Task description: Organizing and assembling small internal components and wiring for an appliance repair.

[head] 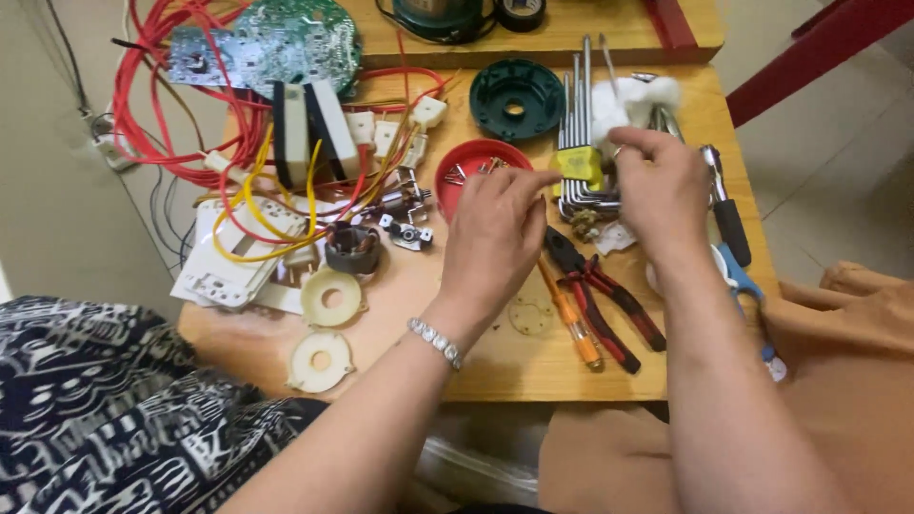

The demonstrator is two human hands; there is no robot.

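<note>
Hands meet over the middle of the bench (495, 366). Left hand (495, 238) is loosely curled, forefinger and thumb stretched toward the right, tips just at the yellow holder of the hex key set (581, 143); whether it pinches anything there I cannot tell. Right hand (662, 186) is bent at the knuckles, fingers closed around something small at the holder's right edge, likely one key of the set, though the grip itself is hidden by the fingers.

Hex key set lies between the two hands and just beyond them, long axis pointing away from the person, long shafts fanned toward the far edge, short bent ends near the right hand's palm. Right hand is on it; left hand's fingertips reach it from the left.

Outward: red dish (474, 169) with small screws sits just left of the left fingertips. Dark green round cap (517, 98) beyond it. White cloth wad (633, 100) beyond the right hand. Red-handled pliers (600, 295) and orange screwdriver (569, 319) lie under and near the left wrist. Motor coil (352, 249), cream plastic rings (331, 297), red and yellow wires (257, 205) and circuit board (271, 43) well off to the left.
</note>
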